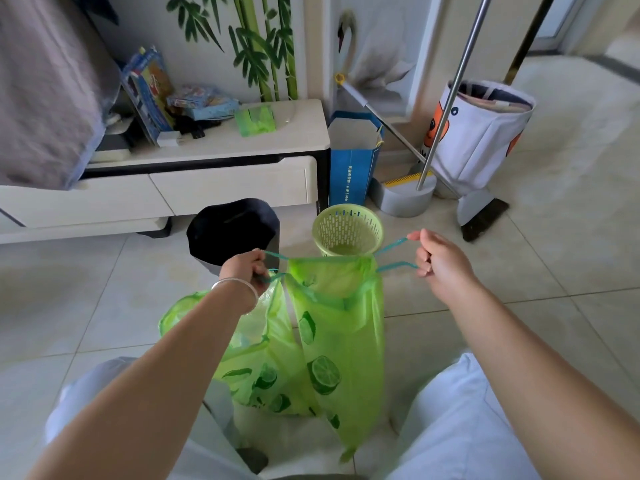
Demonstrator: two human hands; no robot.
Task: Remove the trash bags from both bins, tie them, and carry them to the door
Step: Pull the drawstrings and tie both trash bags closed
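A green trash bag printed with lime slices (pixel 332 327) hangs in front of me, its mouth stretched between my hands. My left hand (pixel 247 268) grips the teal drawstring on the bag's left side. My right hand (pixel 436 259) pinches the teal drawstring loop (pixel 394 254) on the right and pulls it taut. A second green bag (pixel 249 355) sits lower left on the floor, partly behind my left forearm. Beyond the bags stand a green slotted bin (pixel 348 232) with no bag in it and a dark bin (pixel 232 230).
A low white TV cabinet (pixel 207 181) runs along the left wall, with a roll of green bags (pixel 256 121) on top. A blue paper bag (pixel 353 161), a mop bucket (pixel 407 197), a broom (pixel 485 220) and a white fabric hamper (pixel 481 136) stand behind the bins. My knees frame the bags.
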